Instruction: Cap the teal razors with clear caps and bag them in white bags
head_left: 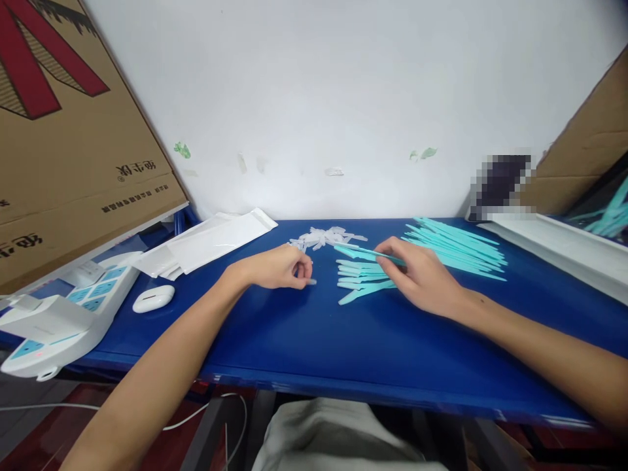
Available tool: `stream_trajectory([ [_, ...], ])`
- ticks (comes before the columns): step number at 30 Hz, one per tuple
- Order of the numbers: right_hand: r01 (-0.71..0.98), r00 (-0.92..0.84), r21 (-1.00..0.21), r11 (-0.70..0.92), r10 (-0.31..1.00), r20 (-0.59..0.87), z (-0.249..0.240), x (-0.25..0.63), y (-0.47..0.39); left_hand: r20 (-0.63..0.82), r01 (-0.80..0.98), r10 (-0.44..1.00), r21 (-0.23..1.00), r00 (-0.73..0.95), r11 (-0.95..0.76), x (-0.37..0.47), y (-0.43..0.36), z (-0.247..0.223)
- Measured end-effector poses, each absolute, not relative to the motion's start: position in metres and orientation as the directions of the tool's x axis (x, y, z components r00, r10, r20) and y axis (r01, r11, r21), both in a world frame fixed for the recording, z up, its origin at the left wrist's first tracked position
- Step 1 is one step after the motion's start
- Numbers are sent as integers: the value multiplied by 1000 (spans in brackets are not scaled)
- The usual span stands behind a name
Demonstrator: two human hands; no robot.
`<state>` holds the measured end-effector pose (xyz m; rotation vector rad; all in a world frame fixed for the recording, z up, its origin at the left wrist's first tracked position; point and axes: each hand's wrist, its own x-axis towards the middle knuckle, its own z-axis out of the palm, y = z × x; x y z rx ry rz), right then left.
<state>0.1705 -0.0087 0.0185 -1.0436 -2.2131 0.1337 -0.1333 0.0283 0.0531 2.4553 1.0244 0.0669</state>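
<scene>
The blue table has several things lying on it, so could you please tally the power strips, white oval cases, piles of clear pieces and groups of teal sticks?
Power strip: 1
White oval case: 1
Pile of clear pieces: 1
Groups of teal sticks, leaving out what the right hand holds: 2
Total: 5

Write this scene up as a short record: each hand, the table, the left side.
Left hand: pinches a small pale piece
Right hand: holds a teal stick
Table: blue; more teal sticks, pile of pale pieces
Left side: white packets, white case, power strip
</scene>
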Motion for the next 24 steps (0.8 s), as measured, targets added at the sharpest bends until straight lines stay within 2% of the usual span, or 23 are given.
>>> stream_trajectory([
  [5, 639, -437, -349, 686, 697, 569, 21, 171, -10, 223, 543, 743, 558, 631, -628, -125, 34, 40],
  [8, 616, -445, -354, 704, 681, 581, 20, 169, -12, 393, 426, 770, 662, 502, -616, -117, 37, 32],
  [12, 571, -468, -357, 739, 650, 599, 19, 168, -14, 490, 297, 807, 757, 330, -582, -106, 35, 23],
  [14, 566, -470, -356, 744, 646, 602, 18, 168, -13, 534, 300, 785, 728, 315, -616, -102, 33, 20],
  [19, 607, -453, -326, 725, 653, 607, 18, 170, -11, 658, 373, 650, 534, 381, -759, -99, 30, 18],
  [22, 644, -439, -300, 704, 661, 608, 18, 171, -9, 661, 427, 627, 468, 412, -774, -101, 31, 20],
  [24, 665, -427, -287, 689, 667, 610, 18, 172, -9, 625, 442, 643, 471, 443, -763, -102, 31, 21],
])
